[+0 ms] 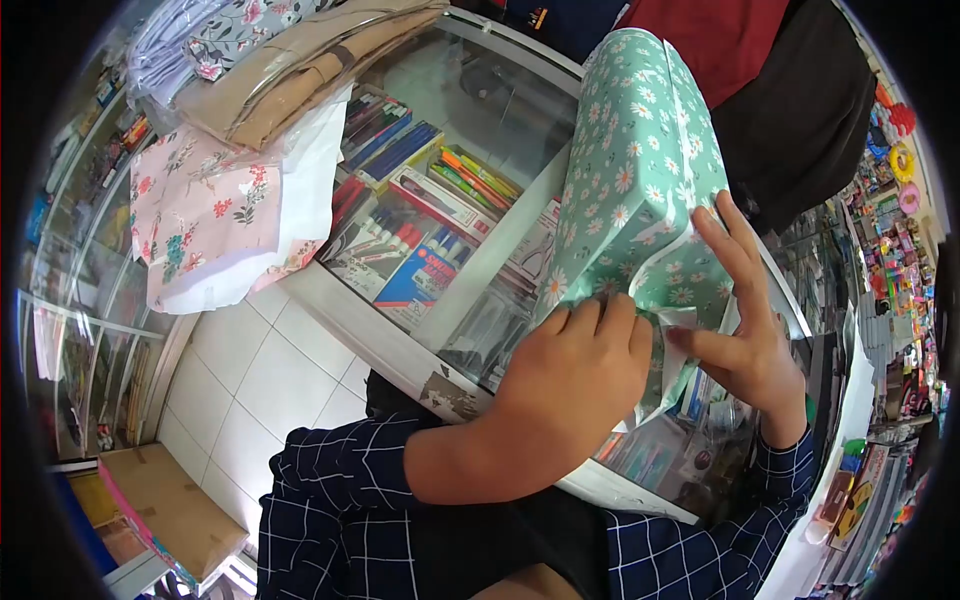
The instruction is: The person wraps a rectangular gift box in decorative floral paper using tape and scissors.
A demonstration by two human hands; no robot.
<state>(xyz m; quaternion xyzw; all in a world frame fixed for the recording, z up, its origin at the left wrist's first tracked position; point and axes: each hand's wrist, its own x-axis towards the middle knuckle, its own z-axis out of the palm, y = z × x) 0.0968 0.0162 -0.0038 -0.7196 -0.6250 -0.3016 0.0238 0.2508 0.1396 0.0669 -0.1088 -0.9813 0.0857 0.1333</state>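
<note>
A long box wrapped in green daisy paper [625, 150] lies on the glass counter, its near end facing me with loose, creased paper. My left hand [580, 375] has its fingers bent and pressed together on the paper at the left of that end. To the right, my right hand [745, 330] has its fingers spread, two fingertips touching the paper on the box's side and the thumb against a folded flap. The flap [675, 370] hangs over the counter's near edge, its white underside partly showing.
The glass counter [440, 330] holds pens and markers below its top. Pink floral paper [210, 210] and brown packages in plastic [290, 75] lie at the upper left. A person in dark clothes [810, 120] is across the counter. A cardboard box [180, 510] stands lower left.
</note>
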